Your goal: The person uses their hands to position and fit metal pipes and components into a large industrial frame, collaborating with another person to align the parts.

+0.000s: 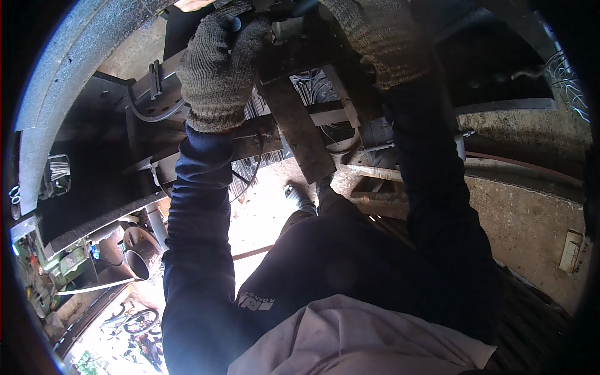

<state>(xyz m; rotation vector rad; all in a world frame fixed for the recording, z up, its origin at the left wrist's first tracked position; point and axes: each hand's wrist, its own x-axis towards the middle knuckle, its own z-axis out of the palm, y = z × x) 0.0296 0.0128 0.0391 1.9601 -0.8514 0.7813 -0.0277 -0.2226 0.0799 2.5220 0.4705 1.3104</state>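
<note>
Both hands wear knitted, dirt-stained work gloves and reach forward to the top of the head view. My left hand [214, 78] is closed, with thumb and fingers curled in around something dark that I cannot make out. A small round grey end, like a bolt head, shows between its thumb and fingers. My right hand [384, 47] lies over dark metal parts; its fingertips are lost in shadow. Between the hands sits a small worn metal piece [287, 30] on a dark block. Below it, a flat rusty steel bar [297, 128] slants down toward my legs.
Thin metal rods [253, 105] lie bundled beneath the frame. A large pale curved beam [62, 75] runs along the left. A scrap of bent wire [562, 81] hangs at far right, above a wall switch [570, 251]. Bicycles [142, 320] stand at lower left.
</note>
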